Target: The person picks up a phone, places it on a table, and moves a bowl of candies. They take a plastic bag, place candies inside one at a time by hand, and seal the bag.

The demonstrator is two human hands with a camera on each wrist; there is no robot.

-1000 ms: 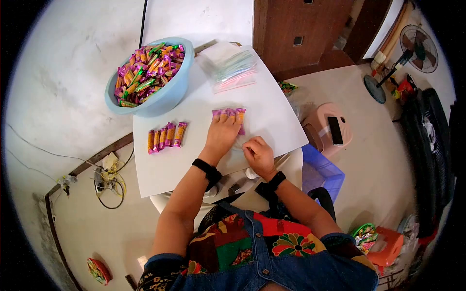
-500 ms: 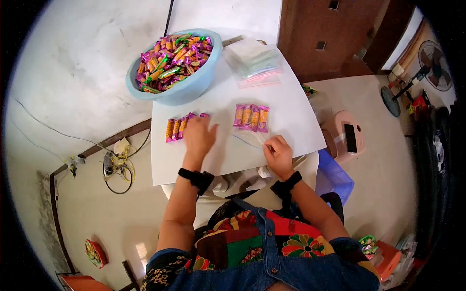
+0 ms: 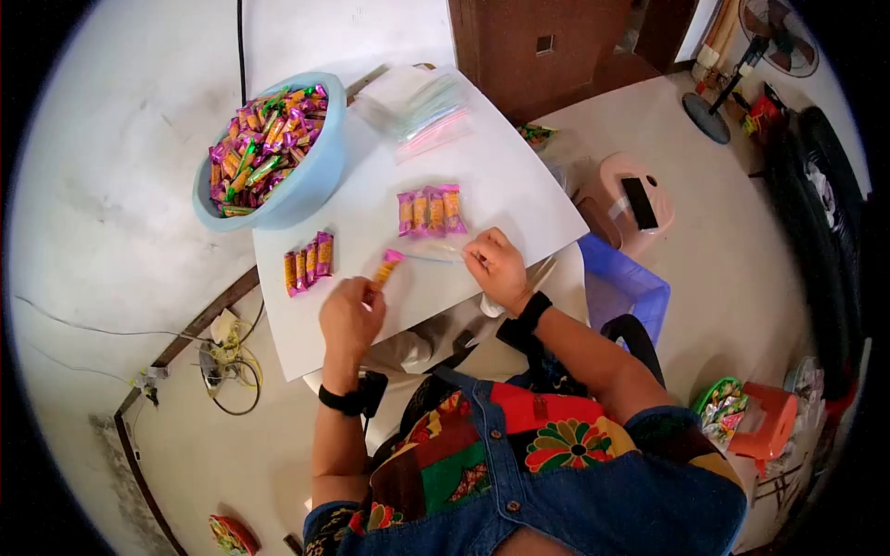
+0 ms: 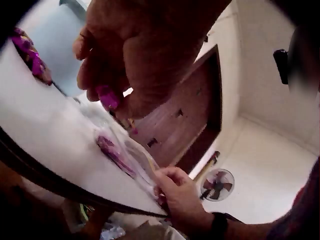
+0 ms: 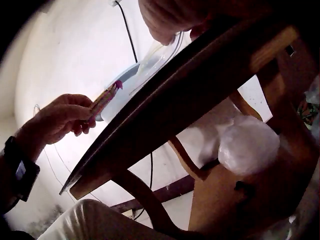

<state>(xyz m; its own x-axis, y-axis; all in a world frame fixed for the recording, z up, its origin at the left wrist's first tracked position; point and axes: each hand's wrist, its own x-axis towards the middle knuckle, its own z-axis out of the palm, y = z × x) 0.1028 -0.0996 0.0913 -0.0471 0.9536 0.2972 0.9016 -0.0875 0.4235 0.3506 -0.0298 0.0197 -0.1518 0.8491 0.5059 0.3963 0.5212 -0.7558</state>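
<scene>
My left hand (image 3: 352,320) pinches one small snack stick (image 3: 387,267) in a purple and orange wrapper, its far end near the mouth of a clear zip bag (image 3: 434,248). The same stick (image 5: 104,102) points up from the fingers in the right wrist view. My right hand (image 3: 498,271) pinches the edge of the bag's mouth between thumb and fingers at the table's front. Several like sticks (image 3: 429,211) lie side by side in the bag. To the left, a short row of loose sticks (image 3: 309,264) rests on the white table (image 3: 519,204).
A blue basin (image 3: 320,190) heaped with wrapped sticks stands at the table's back left. Flat clear bags (image 3: 431,116) are stacked at the back. Right of the table are a pink stool (image 3: 616,218) with a phone (image 3: 639,203) and a blue crate (image 3: 630,287).
My left hand left the sticks in the bag, went to the loose row, took one stick and brought it toward the bag's mouth. My right hand stays at the bag's edge.
</scene>
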